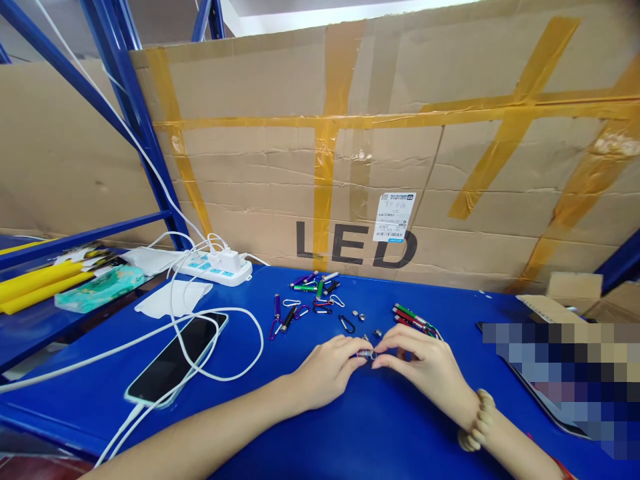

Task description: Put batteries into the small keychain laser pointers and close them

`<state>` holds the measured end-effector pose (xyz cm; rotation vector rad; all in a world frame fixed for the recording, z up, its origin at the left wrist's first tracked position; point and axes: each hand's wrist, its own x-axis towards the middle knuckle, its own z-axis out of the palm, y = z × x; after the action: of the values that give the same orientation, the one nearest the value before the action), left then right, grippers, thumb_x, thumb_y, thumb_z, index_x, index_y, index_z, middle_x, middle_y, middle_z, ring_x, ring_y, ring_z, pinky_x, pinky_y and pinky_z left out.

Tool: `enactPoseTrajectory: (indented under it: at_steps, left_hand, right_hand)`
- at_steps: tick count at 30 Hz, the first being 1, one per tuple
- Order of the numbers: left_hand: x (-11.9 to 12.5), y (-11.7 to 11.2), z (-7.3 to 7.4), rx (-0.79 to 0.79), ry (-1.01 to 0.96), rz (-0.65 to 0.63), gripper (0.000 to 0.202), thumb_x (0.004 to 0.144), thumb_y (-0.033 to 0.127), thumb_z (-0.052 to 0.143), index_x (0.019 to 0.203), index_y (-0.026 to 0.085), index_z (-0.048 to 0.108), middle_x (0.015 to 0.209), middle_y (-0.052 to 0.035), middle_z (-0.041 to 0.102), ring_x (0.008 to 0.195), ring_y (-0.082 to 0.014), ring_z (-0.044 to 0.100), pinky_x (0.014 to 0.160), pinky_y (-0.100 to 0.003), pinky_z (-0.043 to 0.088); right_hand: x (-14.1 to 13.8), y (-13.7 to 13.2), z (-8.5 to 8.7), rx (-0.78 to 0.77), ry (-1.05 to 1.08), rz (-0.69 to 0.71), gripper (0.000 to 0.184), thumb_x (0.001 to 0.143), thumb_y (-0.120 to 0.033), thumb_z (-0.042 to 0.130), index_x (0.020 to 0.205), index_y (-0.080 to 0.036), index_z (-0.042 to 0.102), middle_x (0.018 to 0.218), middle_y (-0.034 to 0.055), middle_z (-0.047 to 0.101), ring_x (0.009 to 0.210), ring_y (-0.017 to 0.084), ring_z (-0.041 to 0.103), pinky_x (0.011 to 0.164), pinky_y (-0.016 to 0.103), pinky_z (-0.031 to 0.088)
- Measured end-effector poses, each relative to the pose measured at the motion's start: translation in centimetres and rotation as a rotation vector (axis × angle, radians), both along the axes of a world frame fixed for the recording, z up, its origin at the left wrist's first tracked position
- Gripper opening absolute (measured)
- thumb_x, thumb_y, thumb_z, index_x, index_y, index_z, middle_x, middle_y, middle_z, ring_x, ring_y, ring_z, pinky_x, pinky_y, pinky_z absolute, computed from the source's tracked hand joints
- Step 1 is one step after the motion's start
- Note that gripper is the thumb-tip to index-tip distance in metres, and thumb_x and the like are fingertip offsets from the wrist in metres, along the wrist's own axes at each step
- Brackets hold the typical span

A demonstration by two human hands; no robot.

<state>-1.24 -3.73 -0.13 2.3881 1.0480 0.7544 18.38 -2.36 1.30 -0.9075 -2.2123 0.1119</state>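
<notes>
My left hand and my right hand meet over the blue table, fingers pinched together on a small keychain flashlight between them. The right wrist wears a bead bracelet. Just beyond the hands lie several more small flashlights, coloured carabiner clips and tiny loose metal parts. Another cluster of flashlights lies farther back near the cardboard.
A phone lies at the left, plugged into a white cable from a power strip. Taped cardboard marked LED walls the back. Yellow tubes rest on a blue rack at left. A blurred patch covers the right.
</notes>
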Motion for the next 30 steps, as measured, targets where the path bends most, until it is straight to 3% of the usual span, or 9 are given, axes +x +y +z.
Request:
enactPoseTrajectory:
  at_steps: [12,30]
  left_hand:
    - [-0.03,-0.18,0.15,-0.012,0.020,0.005,0.023,0.092,0.024,0.036,0.109,0.023,0.051,0.109,-0.0005,0.059,0.100,-0.0137,0.052,0.086,-0.026,0.042]
    - [-0.07,-0.21,0.19,-0.075,-0.029,0.017,0.021,0.090,0.024,0.038,0.108,0.023,0.047,0.110,-0.0014,0.058,0.102,-0.0153,0.053,0.090,-0.028,0.040]
  right_hand:
    - [-0.21,0.24,0.09,-0.196,0.047,0.020,0.031,0.075,-0.050,0.059,0.071,-0.020,0.066,0.070,0.0005,0.063,0.047,0.008,0.052,0.043,0.019,0.041]
    - [-0.18,0.28,0.14,-0.213,0.032,0.000,0.030,0.075,-0.050,0.058,0.070,-0.021,0.066,0.068,-0.0002,0.063,0.049,0.009,0.052,0.044,0.021,0.041]
